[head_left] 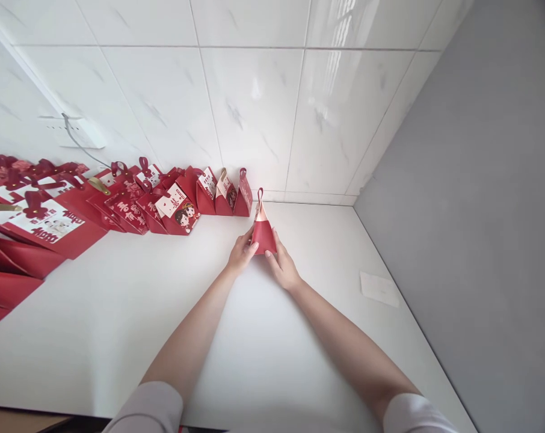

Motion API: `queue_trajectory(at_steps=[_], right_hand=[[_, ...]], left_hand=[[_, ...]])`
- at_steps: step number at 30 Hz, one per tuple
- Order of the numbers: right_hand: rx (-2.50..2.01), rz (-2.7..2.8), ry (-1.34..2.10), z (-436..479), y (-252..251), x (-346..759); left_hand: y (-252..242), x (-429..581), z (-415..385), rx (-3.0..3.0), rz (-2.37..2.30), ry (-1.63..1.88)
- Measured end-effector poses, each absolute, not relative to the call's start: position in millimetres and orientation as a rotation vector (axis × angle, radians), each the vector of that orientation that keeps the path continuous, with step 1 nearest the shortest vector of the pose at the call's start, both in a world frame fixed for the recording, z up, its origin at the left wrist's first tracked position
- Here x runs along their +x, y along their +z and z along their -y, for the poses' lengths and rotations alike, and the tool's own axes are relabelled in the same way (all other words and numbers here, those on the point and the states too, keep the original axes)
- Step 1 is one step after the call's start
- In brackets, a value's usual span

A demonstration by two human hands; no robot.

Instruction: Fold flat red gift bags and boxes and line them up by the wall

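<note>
A red gift bag [264,236] with a pale top flap and a ribbon loop stands upright toward the back of the white table. My left hand [243,251] grips its left side, thumb on the near face. On the opposite side, my right hand [283,263] has its fingers along the bag's edge and its thumb near the bottom corner. The bag's far side is hidden from me. Just left of it, a red gift bag with a ribbon loop [244,195] ends a row of similar bags.
Many red gift bags [128,207] crowd the table's left and back. A white tiled wall [249,114] rises behind, with a socket strip and cable [80,132] at left. A grey panel [475,198] borders the right. A white paper piece [379,289] lies at right.
</note>
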State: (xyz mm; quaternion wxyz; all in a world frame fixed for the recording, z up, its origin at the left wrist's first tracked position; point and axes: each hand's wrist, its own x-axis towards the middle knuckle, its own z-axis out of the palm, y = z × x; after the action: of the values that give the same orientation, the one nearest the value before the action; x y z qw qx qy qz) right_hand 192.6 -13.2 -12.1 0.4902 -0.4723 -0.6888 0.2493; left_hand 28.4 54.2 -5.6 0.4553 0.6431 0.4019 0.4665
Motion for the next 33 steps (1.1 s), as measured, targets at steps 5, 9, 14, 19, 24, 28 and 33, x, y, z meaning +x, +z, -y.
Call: queue_trajectory(at_steps=[5, 9, 14, 19, 24, 28, 33], right_hand=[[-1.17, 1.68, 0.473, 19, -17, 187], [-1.287, 1.743, 0.197, 20, -11, 188], [-1.537, 1.799, -0.033, 12, -11, 198], [-1.539, 1.879, -0.033, 5, -19, 204], [-1.574, 1.842, -0.011, 1, -12, 206], [-1.615, 1.751, 0.001, -8, 4, 211], [-1.633, 1.685, 0.059, -18, 19, 211]], left_hand=[[-10, 28, -52, 1.687, -1.066, 1.165], [-15, 25, -48, 1.71, -1.094, 1.197], [-18, 24, -41, 1.958, -1.29, 1.286], [-13, 29, -33, 2.2, -1.433, 1.295], [-9, 29, -32, 2.207, -1.46, 1.341], [-8, 27, -33, 2.278, -1.389, 1.312], [-3, 32, -29, 2.316, -1.351, 1.328]])
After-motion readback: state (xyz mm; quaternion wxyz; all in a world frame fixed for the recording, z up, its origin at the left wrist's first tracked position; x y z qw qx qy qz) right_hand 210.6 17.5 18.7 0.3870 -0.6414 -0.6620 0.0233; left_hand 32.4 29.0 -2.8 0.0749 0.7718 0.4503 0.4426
